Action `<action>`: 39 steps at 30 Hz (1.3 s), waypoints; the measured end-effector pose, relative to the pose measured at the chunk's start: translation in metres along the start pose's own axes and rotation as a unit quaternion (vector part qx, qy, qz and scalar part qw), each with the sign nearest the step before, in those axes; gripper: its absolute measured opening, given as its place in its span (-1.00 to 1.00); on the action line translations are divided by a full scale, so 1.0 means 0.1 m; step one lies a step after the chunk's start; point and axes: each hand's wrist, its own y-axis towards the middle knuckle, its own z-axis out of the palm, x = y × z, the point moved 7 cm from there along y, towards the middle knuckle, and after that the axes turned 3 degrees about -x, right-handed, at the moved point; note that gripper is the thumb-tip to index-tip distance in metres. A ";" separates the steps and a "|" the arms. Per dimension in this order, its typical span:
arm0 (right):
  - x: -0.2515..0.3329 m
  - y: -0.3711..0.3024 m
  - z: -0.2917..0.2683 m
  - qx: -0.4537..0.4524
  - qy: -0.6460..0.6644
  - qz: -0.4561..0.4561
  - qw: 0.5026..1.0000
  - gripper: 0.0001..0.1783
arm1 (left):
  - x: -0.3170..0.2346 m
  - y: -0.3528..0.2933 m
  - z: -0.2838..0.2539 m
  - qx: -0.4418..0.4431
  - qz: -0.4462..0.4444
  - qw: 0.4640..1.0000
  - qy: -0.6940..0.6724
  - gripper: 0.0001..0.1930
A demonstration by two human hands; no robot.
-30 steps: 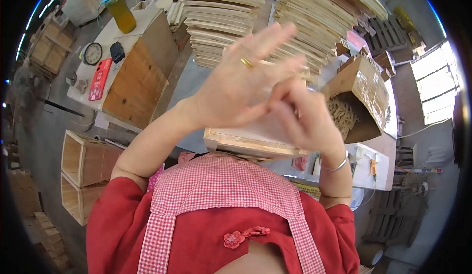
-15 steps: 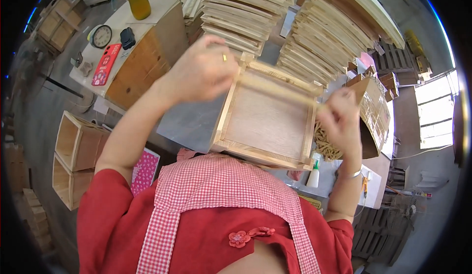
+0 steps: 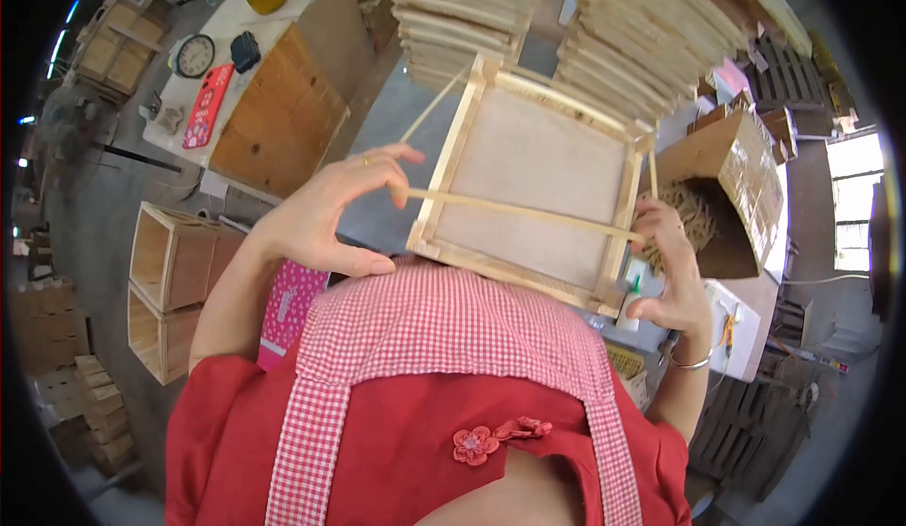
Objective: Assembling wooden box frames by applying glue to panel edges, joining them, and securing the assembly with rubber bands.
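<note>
Between two hands [image 3: 344, 200] [image 3: 675, 267], one band [image 3: 524, 211] crosses one frame [image 3: 514, 275].

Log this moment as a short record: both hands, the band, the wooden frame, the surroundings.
Left hand: fingers hooked in the tan band, thumb apart
Right hand: fingers curled at the band's other end, thumb apart
Band: stretched across the wooden frame between the hands; side strands run to its far corners
Frame: shallow, pale panel inside, near edge by the checked apron
Right side: open cardboard box with tan strips
Left side: round clock, red flat item
</note>
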 end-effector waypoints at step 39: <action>-3.59 -1.54 1.60 -0.299 -0.191 0.378 0.855 -0.68 | 0.22 -0.24 0.42 -0.223 -0.126 0.962 0.099 -0.03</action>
